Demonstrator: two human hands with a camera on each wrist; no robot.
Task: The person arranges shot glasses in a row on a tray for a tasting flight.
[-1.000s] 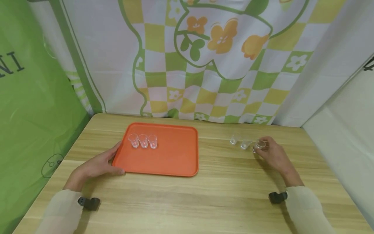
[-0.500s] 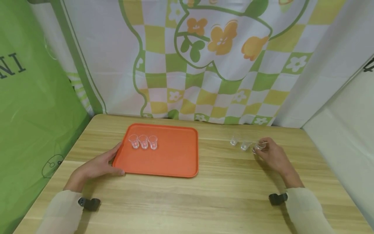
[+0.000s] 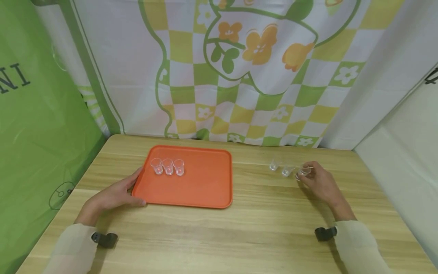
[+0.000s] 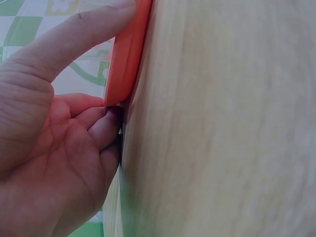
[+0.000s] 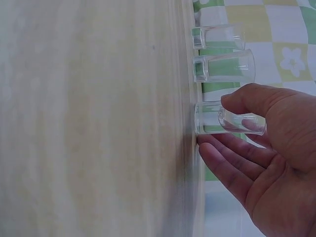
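Note:
On the left of the table, my left hand [image 3: 114, 195] grips the near-left corner of an orange tray [image 3: 205, 186]. In the left wrist view its thumb lies along the tray's edge [image 4: 121, 74], with the other fingers curled at the corner. Three clear shot glasses [image 3: 167, 166] stand upright in a row on the tray. My right hand [image 3: 321, 182] pinches a clear shot glass [image 5: 210, 118] between thumb and fingers at the table's right. A second glass outline shows within or against it; how they fit together is unclear. Two more upright shot glasses [image 3: 274, 164] [image 3: 287, 171] stand just left of it.
The wooden table [image 3: 205, 239] extends in front of the tray and between the hands. A patterned cloth [image 3: 246, 114] hangs behind its far edge. Green sheeting [image 3: 41, 125] is at the left, pale sheeting [image 3: 403, 144] at the right. Black wrist devices [image 3: 105, 239] sit at both cuffs.

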